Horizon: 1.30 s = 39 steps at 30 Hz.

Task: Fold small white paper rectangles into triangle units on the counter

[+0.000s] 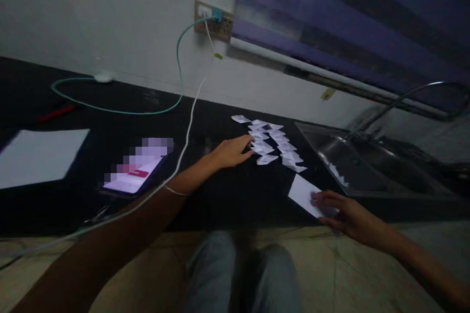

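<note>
Where the knees (216,264) show: two jeans-clad legs, just short of the tabletop (220,205), nearest of all on my feed.
Right hand (347,215): fingers bent over one end of a white sheet (303,194), thumb by its near edge; I can't make out whether they pinch it or merely rest there.
White sheet: near the front of the tabletop, between that hand and the rows, with no crease I can see.
Left wrist: a thin bracelet (176,191), with a white cord (188,132) running past it.
Phone (132,181): left of that arm, screen lit (part of it is pixelated for me).
Left hand (233,151): thumb and forefinger slightly apart at the left row, by the tips of the pieces; whether they pinch one, I can't say.
Folded papers (261,147): small pointed pieces in two rows, many overlapping; I'd judge folding done on these, and not on the white sheet.
Paper on the far left (40,156): flat, apparently unfolded too.
Sink (314,137): right of the rows.
Wall outlet (229,27): farthest back, feeding the white cord and a teal one (178,58).
</note>
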### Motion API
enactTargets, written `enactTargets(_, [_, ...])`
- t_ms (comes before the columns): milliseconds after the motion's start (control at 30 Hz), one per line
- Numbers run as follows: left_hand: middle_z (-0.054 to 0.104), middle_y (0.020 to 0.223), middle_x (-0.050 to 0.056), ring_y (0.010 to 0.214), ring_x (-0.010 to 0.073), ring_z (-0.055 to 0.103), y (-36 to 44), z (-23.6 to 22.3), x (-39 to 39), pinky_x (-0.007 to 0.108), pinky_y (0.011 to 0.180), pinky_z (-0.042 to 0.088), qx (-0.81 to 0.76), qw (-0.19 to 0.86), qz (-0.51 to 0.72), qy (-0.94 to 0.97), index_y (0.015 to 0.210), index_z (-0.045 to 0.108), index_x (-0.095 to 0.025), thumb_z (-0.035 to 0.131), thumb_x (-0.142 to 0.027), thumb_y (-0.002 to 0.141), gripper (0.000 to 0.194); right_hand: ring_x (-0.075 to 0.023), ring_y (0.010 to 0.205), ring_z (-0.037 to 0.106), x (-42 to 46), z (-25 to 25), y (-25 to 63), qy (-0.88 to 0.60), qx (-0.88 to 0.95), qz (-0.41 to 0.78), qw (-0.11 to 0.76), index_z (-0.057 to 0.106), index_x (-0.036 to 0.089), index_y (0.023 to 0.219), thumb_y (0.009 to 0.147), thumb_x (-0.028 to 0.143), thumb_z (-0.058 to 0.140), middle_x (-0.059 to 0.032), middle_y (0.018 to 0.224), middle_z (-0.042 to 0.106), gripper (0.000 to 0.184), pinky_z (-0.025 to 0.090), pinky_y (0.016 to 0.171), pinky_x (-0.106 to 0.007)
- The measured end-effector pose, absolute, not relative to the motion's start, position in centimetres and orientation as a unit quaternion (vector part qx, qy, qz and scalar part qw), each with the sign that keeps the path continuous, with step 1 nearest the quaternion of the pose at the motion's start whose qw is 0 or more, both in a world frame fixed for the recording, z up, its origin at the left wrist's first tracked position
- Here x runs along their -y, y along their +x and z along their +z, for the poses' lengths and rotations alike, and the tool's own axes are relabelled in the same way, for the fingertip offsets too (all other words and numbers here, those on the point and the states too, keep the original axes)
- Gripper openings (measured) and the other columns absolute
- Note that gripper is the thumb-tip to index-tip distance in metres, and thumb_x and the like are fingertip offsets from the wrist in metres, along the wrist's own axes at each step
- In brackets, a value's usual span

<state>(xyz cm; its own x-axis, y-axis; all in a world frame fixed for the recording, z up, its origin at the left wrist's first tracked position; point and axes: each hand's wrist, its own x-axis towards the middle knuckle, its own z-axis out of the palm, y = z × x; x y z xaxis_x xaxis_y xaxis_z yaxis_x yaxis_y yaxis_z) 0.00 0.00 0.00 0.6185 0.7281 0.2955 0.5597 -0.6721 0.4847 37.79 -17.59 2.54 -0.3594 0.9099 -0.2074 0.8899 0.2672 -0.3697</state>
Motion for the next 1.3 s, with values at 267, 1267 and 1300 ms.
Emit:
enactTargets(267, [0.070, 0.127, 0.012, 0.101, 0.0222, 0.069, -0.1, 0.1, 0.2, 0.032, 0.078, 0.050, -0.365, 0.189, 0.244, 0.879, 0.134, 0.055, -0.017, 0.050, -0.038, 0.101, 0.039, -0.0372, 0.133, 0.060, 18.1, 2.3, 38.9, -0.577, 0.772, 0.261, 0.056, 0.067, 0.025, 0.132, 0.089, 0.041, 0.071, -0.0161, 0.154, 0.052, 0.046, 0.064, 0.092, -0.047])
enactTargets(1267, [0.071, 0.115, 0.011, 0.101, 0.0237, 0.069, -0.6, -0.3, -0.3, 0.032, 0.075, 0.050, -0.355, 0.190, 0.252, 0.880, 0.134, 0.057, -0.016, 0.052, -0.040, 0.100, 0.042, -0.0308, 0.123, 0.063, 16.3, 4.0, 38.7, -0.579, 0.726, 0.364, 0.073, 0.078, 0.027, 0.110, 0.082, 0.052, 0.080, -0.0107, 0.129, 0.067, 0.038, 0.049, 0.108, -0.049])
enactTargets(1300, [0.071, 0.113, 0.011, 0.100, 0.0235, 0.069, -0.6, -0.2, -0.2, 0.031, 0.074, 0.050, -0.357, 0.190, 0.252, 0.879, 0.134, 0.057, -0.015, 0.052, -0.041, 0.100, 0.043, -0.0303, 0.122, 0.063, 16.3, 4.0, 38.6, -0.574, 0.730, 0.362, 0.076, 0.079, 0.027, 0.109, 0.084, 0.053, 0.078, -0.0106, 0.128, 0.067, 0.036, 0.049, 0.108, -0.049])
